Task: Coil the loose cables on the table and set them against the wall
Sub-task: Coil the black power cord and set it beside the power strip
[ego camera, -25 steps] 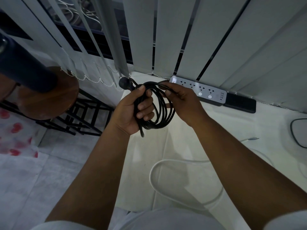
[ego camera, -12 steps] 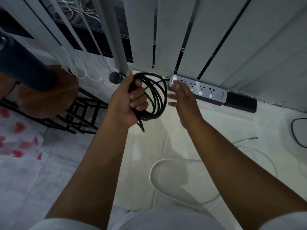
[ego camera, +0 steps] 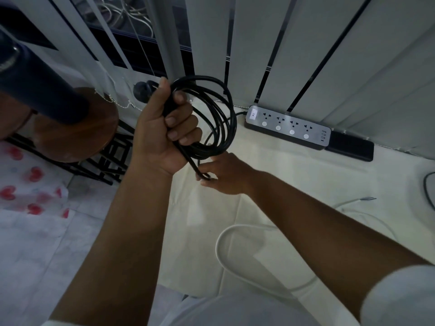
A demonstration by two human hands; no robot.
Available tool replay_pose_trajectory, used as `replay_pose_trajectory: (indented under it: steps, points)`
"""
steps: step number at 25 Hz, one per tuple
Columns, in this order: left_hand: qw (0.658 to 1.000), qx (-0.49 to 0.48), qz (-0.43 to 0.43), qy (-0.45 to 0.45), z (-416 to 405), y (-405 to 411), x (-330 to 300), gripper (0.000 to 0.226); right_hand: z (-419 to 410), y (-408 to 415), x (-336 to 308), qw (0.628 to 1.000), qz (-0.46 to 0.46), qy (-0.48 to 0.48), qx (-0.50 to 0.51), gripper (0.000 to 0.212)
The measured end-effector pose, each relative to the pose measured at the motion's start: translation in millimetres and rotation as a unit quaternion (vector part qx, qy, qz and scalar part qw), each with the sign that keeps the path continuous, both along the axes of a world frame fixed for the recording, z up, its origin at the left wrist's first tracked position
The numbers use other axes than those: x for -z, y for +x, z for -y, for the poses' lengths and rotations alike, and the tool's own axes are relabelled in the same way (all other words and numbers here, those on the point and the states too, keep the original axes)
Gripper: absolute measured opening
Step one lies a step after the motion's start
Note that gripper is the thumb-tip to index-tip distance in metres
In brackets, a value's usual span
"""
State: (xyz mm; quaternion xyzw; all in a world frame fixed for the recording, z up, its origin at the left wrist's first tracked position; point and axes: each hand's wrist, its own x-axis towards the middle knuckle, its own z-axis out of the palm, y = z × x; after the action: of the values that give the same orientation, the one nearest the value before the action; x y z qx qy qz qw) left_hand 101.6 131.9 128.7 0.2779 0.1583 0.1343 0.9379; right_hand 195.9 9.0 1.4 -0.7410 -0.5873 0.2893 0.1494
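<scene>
- Left hand: fist clenched round one side of the black cable coil, held in the air in front of the vertical blinds, to the left of the power strip.
- Right hand: just below the coil, fingertips pinching the cable's loose tail where it hangs out of the left fist.
- Coil: several loops gathered together; its round plug projects behind the left hand, on the side away from the power strip.
- Step in hand (judged): finishing the black cable, with the free end being tucked or wrapped so the loops stay bundled.
- Next move (judged): secure the tail, then set the coil down at the foot of the blinds beside the power strip, keeping the loops from springing apart.
- White cable: lies uncoiled on the table, nearer the person than the power strip; it appears not yet dealt with.
</scene>
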Motion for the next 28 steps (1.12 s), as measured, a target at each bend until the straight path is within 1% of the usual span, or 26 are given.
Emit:
replay_pose_trajectory:
  steps: [1, 3, 4, 6, 8, 10, 12, 14, 15, 17, 19, 21, 22, 23, 25, 26, 28]
  points:
    - [1.000, -0.004, -0.006, 0.003, -0.5, -1.5, -0.7, 0.043, -4.4, 10.8, 1.7, 1.000, 0.014, -0.022, -0.005, 0.016]
    - [1.000, -0.015, -0.022, 0.010, -4.6, -6.1, -2.3, 0.042, -12.4, 32.0, 2.0, 0.998, 0.002, -0.055, 0.029, 0.018]
    - [0.999, -0.018, -0.030, 0.017, -8.0, -8.9, -3.1, 0.042, -16.6, 42.5, 3.0, 0.997, 0.022, -0.073, 0.024, 0.017]
    - [0.998, -0.017, -0.043, 0.036, -14.3, -14.8, -4.5, 0.041, -25.5, 63.3, 8.2, 0.983, 0.153, -0.093, -0.044, 0.017]
    - [0.997, -0.015, -0.060, 0.054, -19.5, -20.0, -5.1, 0.039, -36.6, 79.4, 11.8, 0.967, 0.217, -0.102, -0.090, 0.023]
    - [0.994, -0.012, -0.087, 0.063, -23.8, -23.2, -3.4, 0.038, -52.7, 89.5, 15.5, 0.958, 0.240, -0.085, -0.136, 0.024]
    - [0.990, -0.015, -0.127, 0.066, -26.1, -23.6, 1.9, 0.037, -69.6, 95.0, 14.0, 0.959, 0.235, -0.072, -0.137, 0.024]
    - [0.981, -0.026, -0.179, 0.069, -27.0, -20.8, 11.2, 0.037, -85.3, 100.6, 7.1, 0.955, 0.254, -0.063, -0.136, 0.022]
    - [0.975, -0.037, -0.209, 0.073, -27.2, -19.2, 16.8, 0.037, -92.3, 104.3, 3.4, 0.954, 0.262, -0.044, -0.140, 0.020]
    - [0.959, -0.059, -0.264, 0.089, -28.0, -15.3, 29.6, 0.037, -103.0, 109.0, -4.6, 0.960, 0.240, -0.022, -0.139, 0.022]
    - [0.941, -0.084, -0.308, 0.109, -28.3, -7.5, 42.3, 0.037, -109.9, 110.4, -11.4, 0.976, 0.189, -0.014, -0.111, 0.025]
    - [0.916, -0.131, -0.351, 0.140, -27.1, 4.4, 56.1, 0.037, -113.4, 109.0, -12.8, 0.989, 0.133, 0.011, -0.065, 0.024]
    - [0.903, -0.158, -0.369, 0.151, -25.1, 13.0, 63.4, 0.038, -113.5, 107.8, -12.8, 0.995, 0.095, 0.020, -0.032, 0.023]
    - [0.893, -0.182, -0.380, 0.156, -22.1, 23.2, 71.2, 0.038, -112.9, 107.4, -14.1, 0.999, 0.036, 0.026, 0.017, 0.021]
    - [0.880, -0.217, -0.395, 0.149, -15.0, 45.3, 86.5, 0.038, -110.6, 110.4, -17.3, 0.985, -0.102, 0.050, 0.128, 0.016]
    - [0.878, -0.226, -0.399, 0.140, -12.3, 56.2, 93.8, 0.038, -108.3, 113.1, -18.9, 0.973, -0.149, 0.064, 0.161, 0.012]
    - [0.881, -0.228, -0.397, 0.121, -10.1, 77.5, 107.2, 0.037, -102.0, 117.1, -21.3, 0.958, -0.200, 0.076, 0.190, 0.011]
